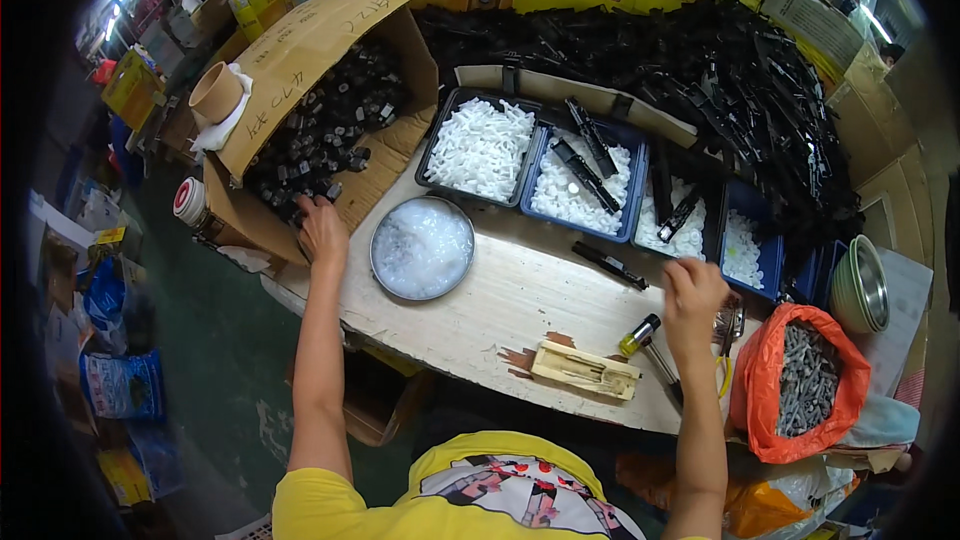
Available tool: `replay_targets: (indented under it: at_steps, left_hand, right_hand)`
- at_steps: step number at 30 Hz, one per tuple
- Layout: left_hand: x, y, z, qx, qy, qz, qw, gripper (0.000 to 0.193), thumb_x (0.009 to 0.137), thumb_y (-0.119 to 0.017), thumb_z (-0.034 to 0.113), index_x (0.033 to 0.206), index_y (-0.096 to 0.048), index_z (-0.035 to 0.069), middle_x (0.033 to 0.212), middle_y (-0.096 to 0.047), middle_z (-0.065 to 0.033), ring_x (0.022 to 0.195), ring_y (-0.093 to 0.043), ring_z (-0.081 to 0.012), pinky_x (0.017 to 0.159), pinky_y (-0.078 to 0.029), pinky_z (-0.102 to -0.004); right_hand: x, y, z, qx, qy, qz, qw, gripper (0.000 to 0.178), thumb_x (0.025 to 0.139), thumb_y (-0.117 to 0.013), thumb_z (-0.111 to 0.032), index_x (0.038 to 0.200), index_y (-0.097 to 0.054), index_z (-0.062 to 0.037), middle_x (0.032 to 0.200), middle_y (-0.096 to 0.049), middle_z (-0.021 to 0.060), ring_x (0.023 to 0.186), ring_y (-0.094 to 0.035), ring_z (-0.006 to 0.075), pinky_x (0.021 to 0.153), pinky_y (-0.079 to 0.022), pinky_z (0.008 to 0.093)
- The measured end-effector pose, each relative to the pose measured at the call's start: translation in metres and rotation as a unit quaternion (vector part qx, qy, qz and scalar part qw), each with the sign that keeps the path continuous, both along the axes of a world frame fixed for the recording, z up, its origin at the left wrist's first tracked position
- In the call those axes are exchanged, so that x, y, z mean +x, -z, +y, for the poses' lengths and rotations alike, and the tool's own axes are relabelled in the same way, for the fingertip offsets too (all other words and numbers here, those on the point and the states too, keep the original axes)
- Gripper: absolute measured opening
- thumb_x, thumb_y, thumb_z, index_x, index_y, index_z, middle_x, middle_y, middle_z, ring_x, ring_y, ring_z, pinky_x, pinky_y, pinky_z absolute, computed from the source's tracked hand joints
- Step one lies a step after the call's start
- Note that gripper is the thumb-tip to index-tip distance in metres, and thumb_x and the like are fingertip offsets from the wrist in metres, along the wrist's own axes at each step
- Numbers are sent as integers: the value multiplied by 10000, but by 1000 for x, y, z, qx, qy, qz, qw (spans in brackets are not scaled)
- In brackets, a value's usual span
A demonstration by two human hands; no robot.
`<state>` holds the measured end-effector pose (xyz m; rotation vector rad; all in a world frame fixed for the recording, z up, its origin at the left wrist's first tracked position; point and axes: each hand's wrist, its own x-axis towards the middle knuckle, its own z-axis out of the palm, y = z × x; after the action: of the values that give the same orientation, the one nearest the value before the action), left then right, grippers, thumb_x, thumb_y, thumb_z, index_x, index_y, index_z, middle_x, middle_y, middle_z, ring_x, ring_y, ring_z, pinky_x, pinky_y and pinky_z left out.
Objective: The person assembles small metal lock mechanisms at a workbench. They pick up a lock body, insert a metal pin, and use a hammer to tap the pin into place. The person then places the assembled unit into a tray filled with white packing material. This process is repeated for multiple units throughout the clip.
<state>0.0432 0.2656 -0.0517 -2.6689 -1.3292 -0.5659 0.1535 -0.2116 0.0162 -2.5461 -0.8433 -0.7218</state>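
Observation:
At the near edge of the tipped cardboard box, my left hand has its fingers bent closed on one of the small black plastic parts heaped inside. The fingertips are partly hidden among the parts. My right hand is raised over the right side of the table, its fingers curled together. What lies in them, if anything, is hidden. Just left of it a long black plastic piece lies on the wood. Below it are a screwdriver-like tool and a cream-coloured slotted block.
A round metal bowl of translucent whitish material stands mid-table. Behind it, trays of small white parts form a row, some with black pieces on top. A large black heap rises behind. An orange bag of grey screw-like pieces sits right.

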Motion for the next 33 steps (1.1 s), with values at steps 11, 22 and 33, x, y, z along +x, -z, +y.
replay_targets:
  at_steps: [11, 22, 33]
  left_hand:
    - [6, -18, 0, -4, 51, 103, 993, 225, 822, -466, 70, 979, -562, -60, 1061, -524, -233, 830, -609, -347, 667, -523, -430]
    - [-55, 16, -18, 24, 244, -116, 962, 203, 747, -560, 21, 937, -585, -44, 919, -518, -181, 778, -543, -371, 710, -451, -443]
    - [-61, -42, -118, -617, 265, -294, 681, 214, 826, -612, 94, 1031, -622, 34, 764, -560, 13, 613, -497, -29, 511, -396, -162]
  right_hand:
    - [91, 19, 121, -69, -8, -40, 997, 140, 723, -637, -171, 860, -632, -141, 812, -566, 39, 865, -502, 220, 707, -313, 394]
    - [-62, -1, 11, -48, -166, 83, 982, 184, 650, -603, -31, 815, -595, -112, 874, -550, 50, 840, -483, 235, 727, -304, 372]
    - [-112, 12, 0, -130, -142, 111, 975, 235, 620, -594, -30, 836, -592, -123, 933, -514, 64, 881, -471, 244, 747, -312, 407]
